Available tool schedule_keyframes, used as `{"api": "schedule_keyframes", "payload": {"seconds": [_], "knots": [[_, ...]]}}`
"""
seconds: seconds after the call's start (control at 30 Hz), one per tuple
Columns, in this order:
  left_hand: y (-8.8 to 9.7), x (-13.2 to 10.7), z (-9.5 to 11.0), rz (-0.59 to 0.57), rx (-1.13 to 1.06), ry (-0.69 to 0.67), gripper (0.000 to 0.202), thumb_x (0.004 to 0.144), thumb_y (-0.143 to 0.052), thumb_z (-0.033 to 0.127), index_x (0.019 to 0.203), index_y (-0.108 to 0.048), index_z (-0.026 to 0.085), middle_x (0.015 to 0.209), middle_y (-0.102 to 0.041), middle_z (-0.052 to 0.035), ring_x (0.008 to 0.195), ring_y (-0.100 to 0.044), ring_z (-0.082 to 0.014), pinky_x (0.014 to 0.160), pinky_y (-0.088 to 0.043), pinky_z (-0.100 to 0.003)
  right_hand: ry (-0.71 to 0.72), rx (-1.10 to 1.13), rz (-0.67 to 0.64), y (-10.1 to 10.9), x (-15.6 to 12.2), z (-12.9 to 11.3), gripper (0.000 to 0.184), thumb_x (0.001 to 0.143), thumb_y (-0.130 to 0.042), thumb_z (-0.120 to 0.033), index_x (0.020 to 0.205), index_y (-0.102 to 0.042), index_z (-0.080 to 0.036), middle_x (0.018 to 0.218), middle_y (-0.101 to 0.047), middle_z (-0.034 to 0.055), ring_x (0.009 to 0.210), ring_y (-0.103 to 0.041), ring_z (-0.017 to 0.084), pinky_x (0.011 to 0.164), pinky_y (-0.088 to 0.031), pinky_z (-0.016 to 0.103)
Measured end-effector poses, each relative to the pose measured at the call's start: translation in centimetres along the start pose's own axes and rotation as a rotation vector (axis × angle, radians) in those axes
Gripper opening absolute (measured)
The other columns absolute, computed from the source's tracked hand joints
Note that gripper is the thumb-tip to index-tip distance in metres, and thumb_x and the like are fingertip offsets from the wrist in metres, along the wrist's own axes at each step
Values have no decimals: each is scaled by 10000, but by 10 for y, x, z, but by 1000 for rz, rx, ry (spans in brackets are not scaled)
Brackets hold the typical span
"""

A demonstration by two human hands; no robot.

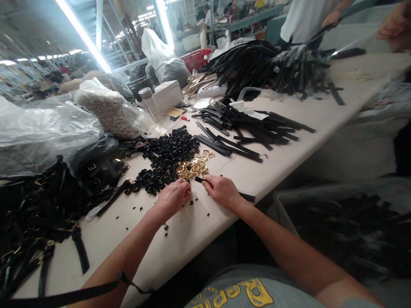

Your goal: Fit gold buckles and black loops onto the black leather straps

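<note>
Grey shirt fabric with yellow lettering (pixel 228 300) lies nearest. Beyond, over the cream tabletop (pixel 188 223), the right hand (pixel 222 190) pinches a flat black strap (pixel 199 179), its tip toward the left hand (pixel 173 197), whose fingers curl inward; I cannot tell whether they grip anything. Shiny gold metal buckles (pixel 194 167) lie just past both.

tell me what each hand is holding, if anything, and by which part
The right hand holds a black strap near one end, which juts out ahead. Whether the left hand pinches anything cannot be told.
</note>
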State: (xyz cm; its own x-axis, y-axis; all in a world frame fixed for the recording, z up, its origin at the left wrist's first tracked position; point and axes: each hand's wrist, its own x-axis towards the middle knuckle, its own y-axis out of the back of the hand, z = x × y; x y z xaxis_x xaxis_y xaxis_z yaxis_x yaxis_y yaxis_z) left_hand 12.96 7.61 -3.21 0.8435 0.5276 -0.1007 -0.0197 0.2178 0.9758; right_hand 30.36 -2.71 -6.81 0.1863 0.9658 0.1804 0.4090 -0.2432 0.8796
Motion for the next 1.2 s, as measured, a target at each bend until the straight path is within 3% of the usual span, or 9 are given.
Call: {"api": "schedule_keyframes", "payload": {"seconds": [0.17,0.4,0.57,0.67,0.77,0.9,1.03,1.2], "knots": [[-4,-1,-9,46,-109,3,129,756,-615,137,849,-680,199,832,-606,-22,703,-581,-154,666,-418,-255,-4,-3,-8,1,1,-1,277,987,-417,-371,904,-622,-205,871,-714,41,748,-640,169,619,-309,269],[-5,-21,-14,214,-335,110,106,729,-659,169,637,-619,199,678,-589,5,622,-533,-136,607,-378,-257,-5,15,-17,1,1,0,267,987,-422,-359,899,-622,-205,882,-714,43,758,-635,167,636,-317,262],[-6,-38,-18,395,-1017,374,216,727,-719,383,759,-632,187,629,-611,13,544,-550,-123,530,-412,-241,-18,27,-26,1,1,-1,270,985,-419,-349,908,-635,-205,893,-717,49,772,-637,171,648,-326,265],[-8,-39,-17,468,-1415,472,322,631,-812,380,804,-642,168,693,-659,1,586,-611,-114,546,-455,-213,-29,43,-27,2,2,-1,269,982,-421,-339,904,-638,-201,896,-715,53,776,-636,171,656,-335,262],[-12,-34,-13,497,-1668,534,372,557,-869,339,780,-630,162,715,-676,5,608,-636,-101,546,-471,-181,-39,77,-16,4,2,-1,261,975,-432,-328,889,-641,-198,890,-713,55,773,-632,168,661,-347,256],[-17,-29,-6,498,-1764,524,381,553,-879,321,774,-613,163,725,-690,7,623,-659,-106,562,-501,-177,-42,327,-48,10,-3,-12,239,944,-466,-275,797,-631,-182,746,-685,28,678,-603,138,636,-375,231],[-20,-29,-1,515,-1774,457,341,598,-858,310,781,-608,166,740,-702,3,647,-665,-110,591,-521,-188,1,700,-231,16,-9,-42,231,919,-464,-236,759,-619,-175,607,-632,-25,501,-514,86,531,-366,200],[-22,-31,4,556,-1744,390,336,629,-836,332,875,-666,179,749,-714,-5,674,-669,-133,603,-544,-225,-20,827,-279,12,-6,-66,237,906,-462,-207,718,-602,-165,570,-611,-33,447,-477,63,491,-357,184]]}}
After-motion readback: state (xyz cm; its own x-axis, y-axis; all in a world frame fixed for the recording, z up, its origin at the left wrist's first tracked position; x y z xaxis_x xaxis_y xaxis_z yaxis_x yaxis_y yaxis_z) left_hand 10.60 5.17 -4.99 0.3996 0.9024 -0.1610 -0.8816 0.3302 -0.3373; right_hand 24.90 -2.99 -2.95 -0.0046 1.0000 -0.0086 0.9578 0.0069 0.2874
